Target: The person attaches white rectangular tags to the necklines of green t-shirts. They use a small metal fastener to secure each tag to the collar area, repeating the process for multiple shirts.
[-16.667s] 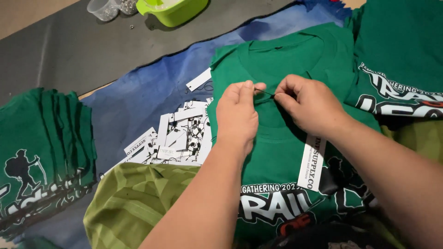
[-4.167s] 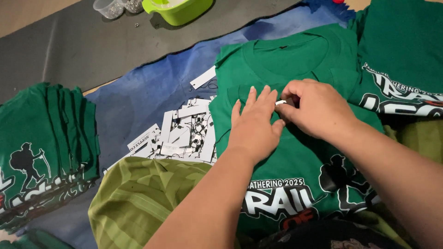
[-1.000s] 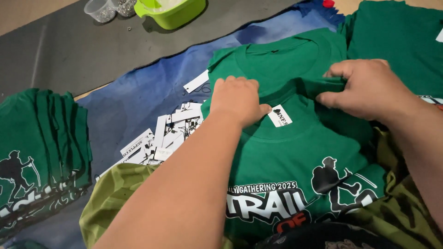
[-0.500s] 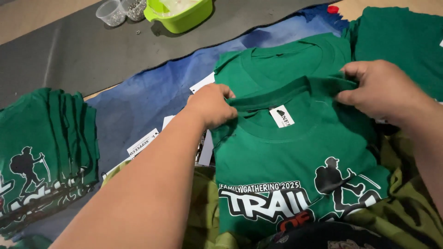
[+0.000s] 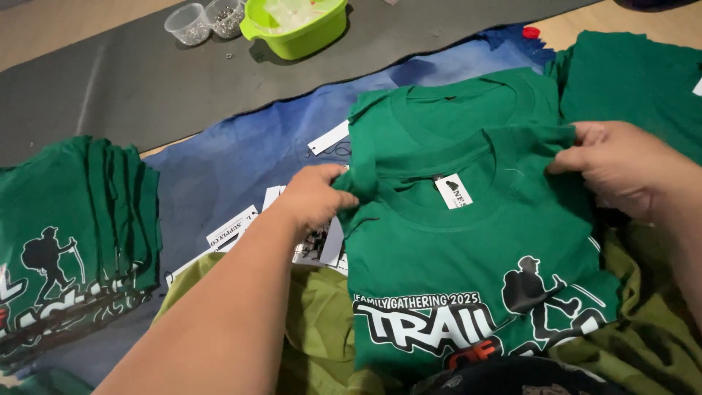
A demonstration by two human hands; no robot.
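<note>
Head view, left hand (image 5: 313, 199), right hand (image 5: 621, 164), pinching green shirt (image 5: 475, 249) shoulders

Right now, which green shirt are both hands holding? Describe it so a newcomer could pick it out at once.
Start at the blue cloth spread over the dark grey mat. At its right side lie green cotton T-shirts; the held one is topmost, pinched at its shoulders by the left hand and right hand. Unlike the shirt beneath it, it shows a small white neck label and a white hiker print on its chest.
</note>
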